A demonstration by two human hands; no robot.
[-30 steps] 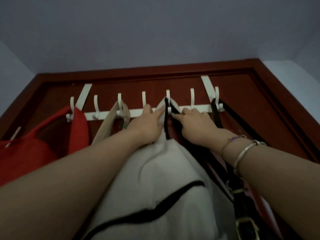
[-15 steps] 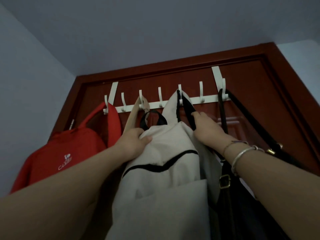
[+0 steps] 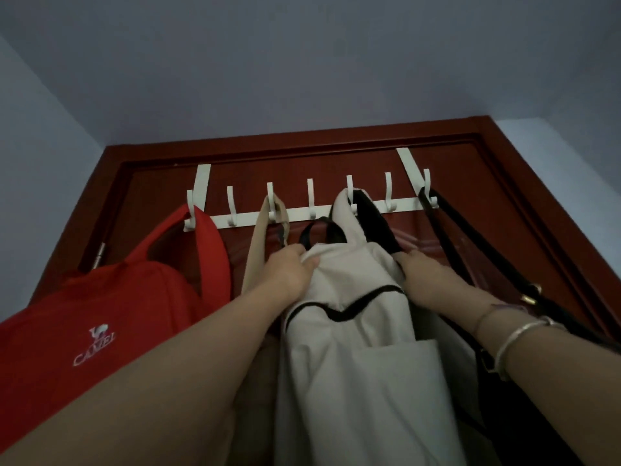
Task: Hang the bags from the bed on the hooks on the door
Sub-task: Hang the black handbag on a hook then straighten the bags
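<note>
Already looped over a hook (image 3: 351, 196) on the door (image 3: 497, 210), the cream bag (image 3: 356, 348) is steadied, left hand (image 3: 289, 275) gripping its top, right hand (image 3: 425, 277) fingers curled round its black strap (image 3: 376, 227); letting go likely follows.

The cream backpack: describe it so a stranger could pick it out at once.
On the red-brown door, a white hook rack carries several bags. The cream backpack hangs from the fifth hook from the left, between both hands; only it has black piping.
</note>
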